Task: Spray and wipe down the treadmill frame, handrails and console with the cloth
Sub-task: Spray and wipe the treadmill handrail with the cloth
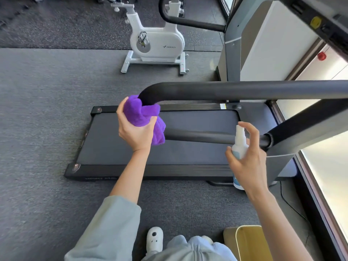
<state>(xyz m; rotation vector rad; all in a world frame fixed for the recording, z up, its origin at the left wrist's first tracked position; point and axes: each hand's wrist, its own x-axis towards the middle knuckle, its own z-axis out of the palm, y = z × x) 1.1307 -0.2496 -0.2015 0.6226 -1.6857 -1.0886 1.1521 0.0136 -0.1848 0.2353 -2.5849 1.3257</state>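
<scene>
A: Hands?
B: Left hand (136, 129) grips purple cloth (144, 117), wrapped round the handrail (207, 92) at its bend, above treadmill (169, 147) belt's rear end; right hand (246, 162) grips spray bottle (239, 146), forefinger over nozzle.
A: Any text?
B: "MERACH" on white exercise bike (156, 44); bottle label unreadable.

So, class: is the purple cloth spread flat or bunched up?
Bunched up. The purple cloth is wadded around the bend of the black handrail, gripped by the left hand.
</scene>
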